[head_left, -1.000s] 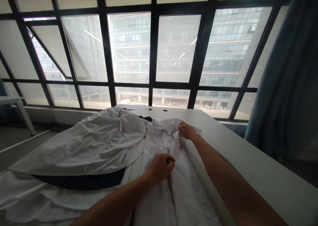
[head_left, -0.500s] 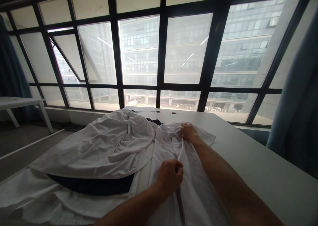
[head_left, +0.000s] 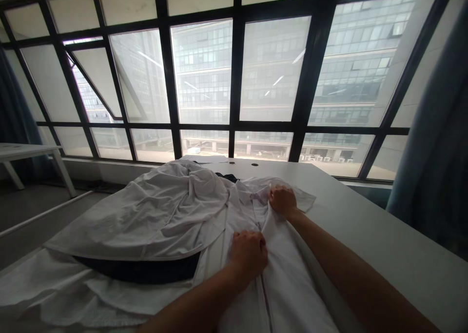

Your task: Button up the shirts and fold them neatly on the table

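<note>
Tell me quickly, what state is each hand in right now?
Left hand: closed, on the white garment; whether it grips fabric is hidden.
Right hand: closed, apparently holding the white garment near its far end.

My left hand [head_left: 249, 254] is curled into a loose fist on the front edge of a white garment [head_left: 288, 260], its fingertips hidden from me. Farther up, near the collar, my right hand [head_left: 282, 199] grips the same cloth, with a sleeve spread beyond it. To the left lies a rumpled heap of white clothes [head_left: 146, 211], a dark fabric [head_left: 142, 270] showing beneath its curved hem. Everything rests on a white table [head_left: 376, 240] before black-framed windows [head_left: 201, 74], with a blue curtain [head_left: 431, 147] on the right.
</note>
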The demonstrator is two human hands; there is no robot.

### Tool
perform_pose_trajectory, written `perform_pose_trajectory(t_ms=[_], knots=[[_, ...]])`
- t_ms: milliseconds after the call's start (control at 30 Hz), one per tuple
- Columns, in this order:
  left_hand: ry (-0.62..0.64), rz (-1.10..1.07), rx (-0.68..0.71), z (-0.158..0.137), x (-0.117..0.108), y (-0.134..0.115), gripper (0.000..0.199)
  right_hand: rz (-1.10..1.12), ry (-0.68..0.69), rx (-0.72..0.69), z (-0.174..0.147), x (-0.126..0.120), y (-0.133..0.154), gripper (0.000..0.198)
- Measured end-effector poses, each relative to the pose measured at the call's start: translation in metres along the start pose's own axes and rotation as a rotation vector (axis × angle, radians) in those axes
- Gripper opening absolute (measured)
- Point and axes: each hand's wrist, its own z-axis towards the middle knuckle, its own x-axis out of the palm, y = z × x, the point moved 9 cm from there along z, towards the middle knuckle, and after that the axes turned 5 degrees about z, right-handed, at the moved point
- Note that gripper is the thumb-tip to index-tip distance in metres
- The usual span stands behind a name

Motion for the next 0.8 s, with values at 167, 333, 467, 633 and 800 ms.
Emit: perform_pose_trajectory(t_ms=[167, 333, 467, 633, 800], knots=[[0.012, 0.001, 0.045, -0.001, -0.007, -0.002, 0.022, 0.150, 0.139, -0.088, -0.064, -0.002, 0.030, 0.038], [0.055, -0.119, 0.166, -0.012, -0.016, -0.001, 0.038, 0.190, 0.321, -0.158, -0.140, -0.010, 0.052, 0.053], [0.092, -0.163, 0.310, -0.046, -0.031, -0.004, 0.043, 0.190, 0.399, -0.228, -0.193, -0.032, 0.058, 0.057], [0.194, 0.044, 0.468, -0.116, -0.050, -0.024, 0.036, 0.153, 0.360, -0.288, -0.233, -0.073, 0.060, 0.055], [0.322, 0.218, 0.383, -0.167, -0.052, -0.046, 0.054, 0.275, 0.333, -0.344, -0.263, -0.123, 0.082, 0.042]])
